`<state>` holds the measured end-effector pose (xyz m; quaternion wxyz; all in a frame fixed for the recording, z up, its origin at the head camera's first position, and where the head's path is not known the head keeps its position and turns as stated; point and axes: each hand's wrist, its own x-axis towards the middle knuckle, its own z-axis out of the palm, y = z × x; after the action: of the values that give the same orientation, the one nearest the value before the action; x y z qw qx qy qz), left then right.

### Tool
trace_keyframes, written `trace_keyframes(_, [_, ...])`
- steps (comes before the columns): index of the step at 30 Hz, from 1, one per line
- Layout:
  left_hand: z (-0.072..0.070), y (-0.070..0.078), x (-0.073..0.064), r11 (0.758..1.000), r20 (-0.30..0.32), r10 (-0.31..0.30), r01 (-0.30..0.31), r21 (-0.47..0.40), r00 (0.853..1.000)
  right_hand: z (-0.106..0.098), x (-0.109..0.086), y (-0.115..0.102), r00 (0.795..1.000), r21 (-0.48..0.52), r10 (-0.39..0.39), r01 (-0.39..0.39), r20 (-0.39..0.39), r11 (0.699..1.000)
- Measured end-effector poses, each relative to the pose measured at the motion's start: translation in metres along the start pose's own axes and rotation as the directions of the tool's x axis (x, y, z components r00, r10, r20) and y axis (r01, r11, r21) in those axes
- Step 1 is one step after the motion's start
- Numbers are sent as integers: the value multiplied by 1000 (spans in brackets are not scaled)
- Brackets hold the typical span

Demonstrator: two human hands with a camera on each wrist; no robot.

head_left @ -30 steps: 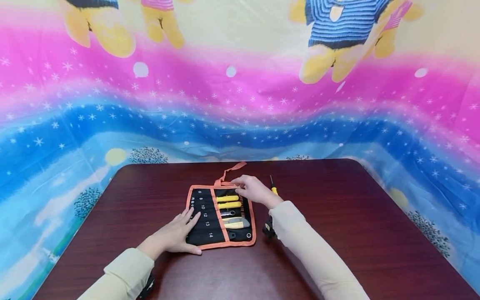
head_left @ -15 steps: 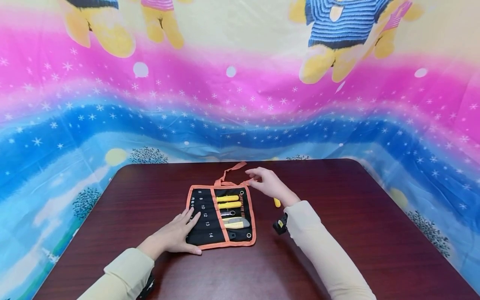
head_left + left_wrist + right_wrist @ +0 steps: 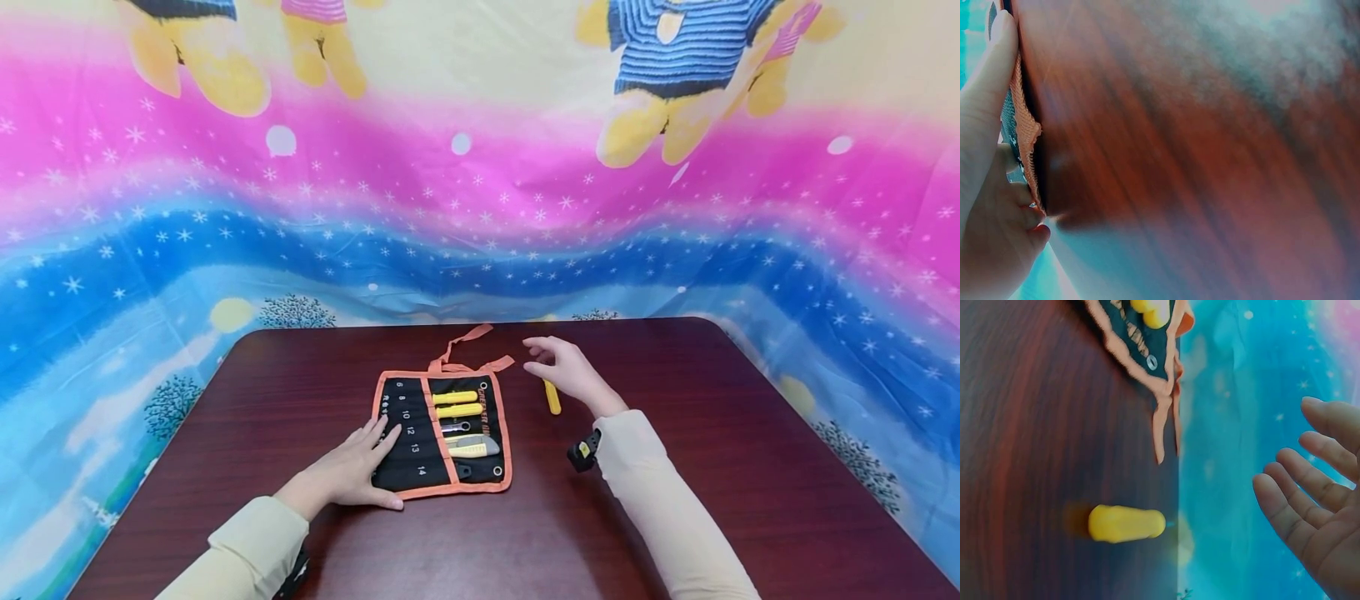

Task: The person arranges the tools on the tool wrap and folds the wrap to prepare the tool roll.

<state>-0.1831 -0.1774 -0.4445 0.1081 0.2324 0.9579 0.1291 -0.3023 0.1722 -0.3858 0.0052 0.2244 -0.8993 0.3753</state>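
My left hand [image 3: 347, 468] lies spread, fingers on the left part of a black tool roll [image 3: 401, 480] with orange edging. In the left wrist view, the thumb and fingers of this hand [image 3: 988, 240] lie along the roll's orange edge [image 3: 1025, 128]. To the right of the roll, my right hand [image 3: 568, 371] is raised over a yellow-handled screwdriver [image 3: 553, 400], fingers loosely bent and holding nothing. The right wrist view shows a gap between this hand [image 3: 1322, 500] and the screwdriver [image 3: 1124, 524] on the table. The hand hides the screwdriver's shaft in the head view.
Pockets of the roll hold two yellow handles [image 3: 459, 411], a ring-ended wrench [image 3: 459, 427] and a utility knife [image 3: 474, 447]. Orange ties [image 3: 468, 336] trail from the roll's far edge. The dark red table [image 3: 300, 375] ends at a patterned cloth backdrop [image 3: 465, 233].
My right hand has let go of the orange tie at the roll's upper right corner and moved right, over the screwdriver. My left hand has stayed in place.
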Motion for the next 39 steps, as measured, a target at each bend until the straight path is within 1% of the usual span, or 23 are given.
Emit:
trace_keyframes(7, [0, 0, -1, 1000, -9, 1, -1, 13, 1000, -2, -8, 16, 999, 36, 45, -45, 2, 998])
trace_keyframes(10, [0, 0, -1, 1000, -7, 0, 0, 13, 1000, -1, -10, 24, 998, 32, 65, -65, -2, 997])
trace_keyframes(14, [0, 0, -1, 1000, -7, 0, 0, 10, 1000, 1, -13, 34, 994, 26, 109, -109, -2, 994])
trace_keyframes(21, [0, 0, -1, 1000, -8, 2, -2, 18, 1000, 5, -18, 49, 985, 35, 173, -174, 23, 984])
trace_keyframes(26, [1, 0, -1, 1000, -4, 2, -2, 19, 1000, 7, -19, 53, 977, 64, 211, -213, 36, 975])
trace_keyframes(32, [0, 0, -2, 1000, -3, -4, 4, 12, 1000, 11, -20, 56, 965, 82, 252, -258, 74, 963])
trace_keyframes(39, [-1, 2, -3, 1000, -1, -14, 14, 7, 1000, 14, -20, 58, 953, 76, 287, -294, 93, 953])
